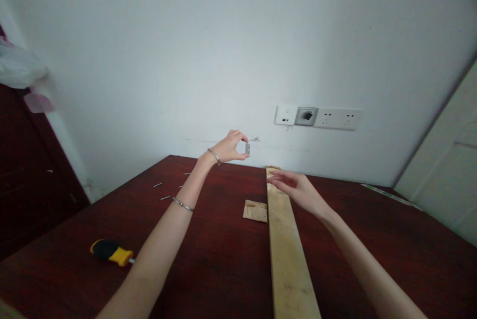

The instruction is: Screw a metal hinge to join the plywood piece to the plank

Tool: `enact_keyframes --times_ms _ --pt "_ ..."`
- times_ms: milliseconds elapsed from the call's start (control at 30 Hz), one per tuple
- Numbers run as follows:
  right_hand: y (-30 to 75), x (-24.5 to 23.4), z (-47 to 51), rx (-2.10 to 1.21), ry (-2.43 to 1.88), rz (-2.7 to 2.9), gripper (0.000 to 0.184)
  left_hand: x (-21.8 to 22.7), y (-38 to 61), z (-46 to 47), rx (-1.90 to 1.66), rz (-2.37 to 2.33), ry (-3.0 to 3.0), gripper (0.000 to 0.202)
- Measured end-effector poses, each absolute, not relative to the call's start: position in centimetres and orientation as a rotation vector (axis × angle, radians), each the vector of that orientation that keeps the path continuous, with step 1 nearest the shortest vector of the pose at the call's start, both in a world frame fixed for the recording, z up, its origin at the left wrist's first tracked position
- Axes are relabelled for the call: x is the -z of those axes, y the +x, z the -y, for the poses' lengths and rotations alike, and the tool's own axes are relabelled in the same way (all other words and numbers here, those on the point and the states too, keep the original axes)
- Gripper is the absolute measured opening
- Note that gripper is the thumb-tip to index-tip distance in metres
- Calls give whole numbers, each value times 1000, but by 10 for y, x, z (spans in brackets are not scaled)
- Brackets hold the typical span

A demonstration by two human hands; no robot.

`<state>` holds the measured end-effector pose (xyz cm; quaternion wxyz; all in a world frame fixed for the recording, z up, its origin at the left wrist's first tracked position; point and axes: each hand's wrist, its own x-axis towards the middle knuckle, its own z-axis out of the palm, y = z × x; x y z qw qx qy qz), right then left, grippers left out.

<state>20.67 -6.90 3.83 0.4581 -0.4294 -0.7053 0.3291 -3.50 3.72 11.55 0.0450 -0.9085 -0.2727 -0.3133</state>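
Observation:
Between the thumb and index finger of my left hand (233, 146) is a small metal plate (248, 149), which looks like a hinge or bracket with holes. It is held up off the table, in front of the wall. My right hand (296, 189) hovers over the far end of a long wooden board (288, 249), fingers partly curled and apart, with nothing in them. A small flat piece of wood (255, 210) lies against the board's left side. Another wood scrap shows at the board's far end.
A yellow and black screwdriver (112, 252) lies at the left, its shaft partly hidden by my left forearm. Several screws (165, 198) are scattered on the dark red table (208, 259). Sockets (337, 119) are set in the wall behind. A flat strip (391, 196) lies at the far right.

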Motion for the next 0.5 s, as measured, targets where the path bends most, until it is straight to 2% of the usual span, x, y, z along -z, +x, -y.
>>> enact_keyframes --times_ms 200,500 --pt "195 -53 59 -1045 -881 1263 34 -119 -15 -13 1189 725 -2754 33" --pt "172 -53 39 -1199 -821 1044 19 -99 -11 -11 1167 738 -2812 32"
